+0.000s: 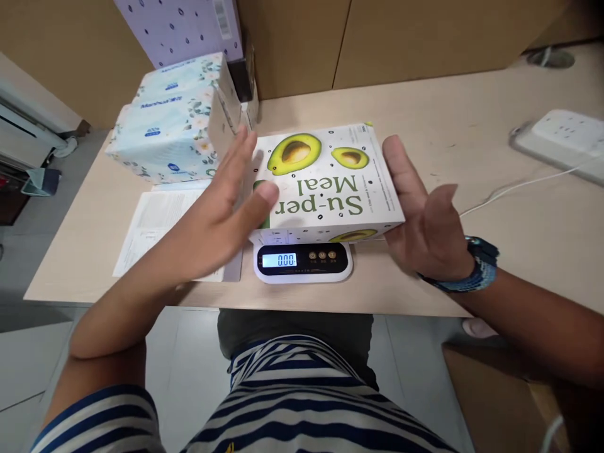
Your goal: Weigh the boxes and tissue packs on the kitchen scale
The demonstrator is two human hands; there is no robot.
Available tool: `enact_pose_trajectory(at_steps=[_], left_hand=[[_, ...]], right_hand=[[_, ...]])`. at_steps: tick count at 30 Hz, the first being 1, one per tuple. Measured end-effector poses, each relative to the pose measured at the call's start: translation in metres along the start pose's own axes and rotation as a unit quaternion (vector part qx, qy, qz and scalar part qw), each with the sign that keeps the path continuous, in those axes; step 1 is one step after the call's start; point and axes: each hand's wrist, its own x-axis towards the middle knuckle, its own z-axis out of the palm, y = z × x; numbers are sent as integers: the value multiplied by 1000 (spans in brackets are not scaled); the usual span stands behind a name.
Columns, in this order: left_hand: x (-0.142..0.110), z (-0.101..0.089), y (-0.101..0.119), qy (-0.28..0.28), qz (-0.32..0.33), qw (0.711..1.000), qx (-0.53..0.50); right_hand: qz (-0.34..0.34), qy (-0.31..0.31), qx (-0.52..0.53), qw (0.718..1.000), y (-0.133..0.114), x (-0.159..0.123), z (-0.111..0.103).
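Note:
A white box (330, 182) printed with avocados and "Su-per Meal" lies flat on a small white scale (302, 261) whose display reads 0.00. My left hand (226, 201) is beside the box's left edge with fingers stretched out, thumb over the near left corner. At the box's right edge is my right hand (419, 214), its palm turned toward the box and fingers extended, touching or just off the side. Neither hand grips the box.
Stacked light-blue tissue packs (174, 119) sit at the back left, with a purple dotted box (184, 28) behind them. A paper sheet (155, 226) lies left of the scale. A white power strip (561, 141) and its cable lie at the right on the wooden table (472, 113).

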Motion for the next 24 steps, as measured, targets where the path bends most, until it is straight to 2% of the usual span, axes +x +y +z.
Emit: enact_pose_trajectory(at_steps=[1,3,4,6,9,13,19,22,24], left_hand=[[0,2,0,-18,42,997,62],[0,5,-1,-51,73,993,82],[0,7,-3,-63,56,995,56],[1,10,-4,-72,-16,997,-32],[1,12,-4,-57,-112,982,-139],[2,12,-4,-68,-115,984,-119],[3,12,-1,-52,-159,966,-198],[2,14,0,-50,-154,969,-185],[1,14,-2,-60,-124,981,-135]], right_hand=[[-25,-7,-1,1000,3,-3,-1],[-69,-25,-9,997,8,-7,0],[-81,-25,-26,996,8,-7,0],[-86,-33,-68,993,8,-6,0],[-128,-70,-139,979,6,-1,-4],[-197,-73,-224,952,10,4,-13],[-196,-67,-230,951,12,0,-12],[-177,-46,-214,959,12,-1,-11],[-170,-33,-210,962,12,-2,-10]])
